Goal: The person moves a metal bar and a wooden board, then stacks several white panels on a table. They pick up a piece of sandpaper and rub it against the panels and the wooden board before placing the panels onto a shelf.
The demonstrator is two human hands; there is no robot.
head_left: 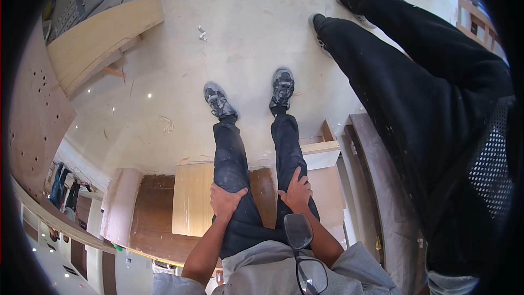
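Observation:
My left hand [225,201] rests on my left knee, with its thumb spread to the inner side and the other fingers partly hidden over the outer side. On my right leg lies my right hand [297,190], its thumb and forefinger apart. Neither hand holds a loose object. Both lie against my dark trousers [231,155]. A pair of eyeglasses [312,273] hangs at the front of my grey shirt [256,265]. I sit on a brown wooden surface with a pale board [191,199] to the left of my legs.
Another person in black trousers [393,82] stands close on the right. A curved wooden piece [109,35] lies at upper left, near a drilled panel [41,114]. Scraps [202,33] litter the pale floor [164,65]. A small wooden box [322,145] is beside my right leg.

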